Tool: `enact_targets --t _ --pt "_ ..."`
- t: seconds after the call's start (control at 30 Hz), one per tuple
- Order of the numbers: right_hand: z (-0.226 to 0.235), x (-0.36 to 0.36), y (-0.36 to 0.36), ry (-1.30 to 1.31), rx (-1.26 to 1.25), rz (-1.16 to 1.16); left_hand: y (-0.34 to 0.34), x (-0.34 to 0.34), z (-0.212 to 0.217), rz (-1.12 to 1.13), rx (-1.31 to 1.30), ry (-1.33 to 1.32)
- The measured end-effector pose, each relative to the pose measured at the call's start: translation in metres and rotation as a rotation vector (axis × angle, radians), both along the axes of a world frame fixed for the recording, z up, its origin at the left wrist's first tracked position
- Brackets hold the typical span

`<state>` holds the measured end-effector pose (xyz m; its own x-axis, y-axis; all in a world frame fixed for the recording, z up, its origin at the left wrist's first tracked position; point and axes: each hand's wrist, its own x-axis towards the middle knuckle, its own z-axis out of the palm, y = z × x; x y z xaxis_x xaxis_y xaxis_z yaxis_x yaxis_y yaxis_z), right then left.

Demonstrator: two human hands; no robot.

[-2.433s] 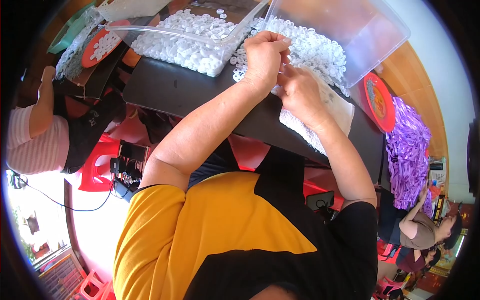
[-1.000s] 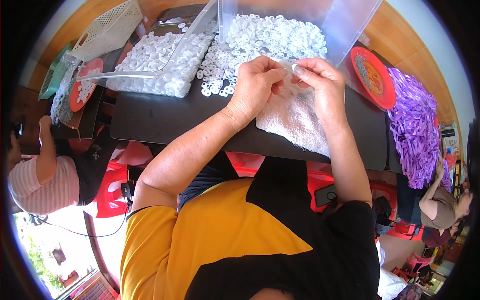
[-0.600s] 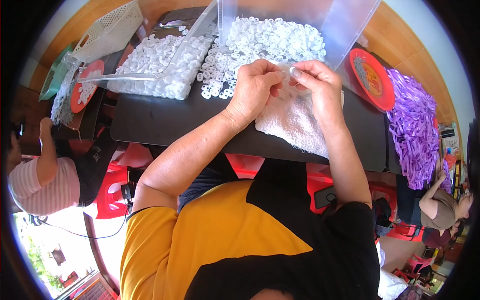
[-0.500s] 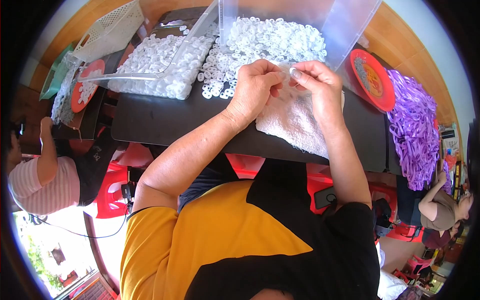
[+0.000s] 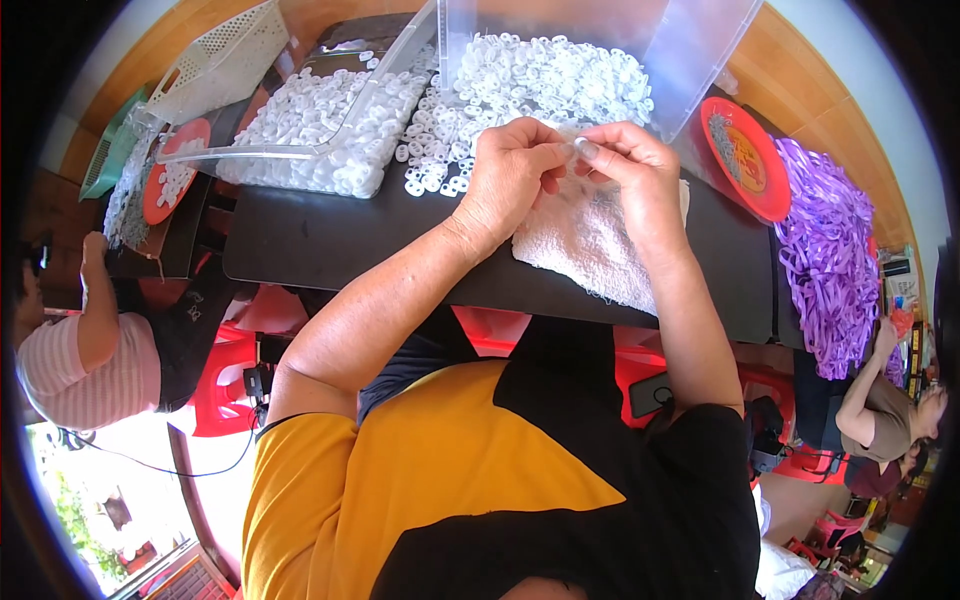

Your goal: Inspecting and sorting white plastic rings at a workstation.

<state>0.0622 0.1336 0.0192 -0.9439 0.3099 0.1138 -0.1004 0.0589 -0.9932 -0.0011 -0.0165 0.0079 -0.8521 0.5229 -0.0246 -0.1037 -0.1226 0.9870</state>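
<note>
My left hand (image 5: 515, 178) and my right hand (image 5: 640, 180) meet above the table, both closed in a pinch with thumbs and forefingers almost touching. A small whitish piece (image 5: 571, 146) sits between the fingertips; its shape is mostly hidden. Beneath the hands lies a pale pink towel (image 5: 590, 250) on the dark table (image 5: 400, 245). Beyond them, many small white oval plastic pieces with holes (image 5: 555, 75) fill a clear bin (image 5: 690, 60) tipped toward me. More loose pieces (image 5: 430, 172) are strewn to the left of my left hand.
A second clear bin (image 5: 310, 152) full of white pieces stands on the left. A red plate (image 5: 747, 160) with grey bits and a heap of purple straps (image 5: 825, 260) lie on the right. Co-workers sit at both sides, one in a striped shirt (image 5: 90, 360).
My right fingertips have come slightly closer to my left ones, covering more of the small piece. At the right, the co-worker's hand has risen.
</note>
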Motion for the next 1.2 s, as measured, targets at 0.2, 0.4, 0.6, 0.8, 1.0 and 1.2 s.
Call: enact_targets --t 0.2,0.4,0.6,0.8,1.0,1.2 --pt "0.0000 0.0011 0.0025 0.057 -0.004 -0.020 0.0020 0.0002 0.0008 -0.006 0.000 0.009" --pt "0.0025 0.0017 0.0006 0.035 -0.001 -0.011 0.0009 0.0002 0.0017 -0.028 -0.039 0.013" --pt "-0.0010 0.0005 -0.0026 0.015 0.006 0.015 0.0011 -0.0001 -0.0014 -0.005 -0.023 0.004" --pt "0.0023 0.0021 -0.0036 0.008 -0.034 0.034 0.0011 0.0002 -0.0026 -0.006 -0.003 0.019" --pt "0.0010 0.0002 -0.0007 -0.021 -0.042 0.048 0.0022 0.0027 0.0008 0.001 -0.017 0.024" --pt "-0.0022 -0.0007 0.0036 -0.033 -0.102 0.057 0.0021 0.0042 0.0026 -0.032 0.009 0.023"
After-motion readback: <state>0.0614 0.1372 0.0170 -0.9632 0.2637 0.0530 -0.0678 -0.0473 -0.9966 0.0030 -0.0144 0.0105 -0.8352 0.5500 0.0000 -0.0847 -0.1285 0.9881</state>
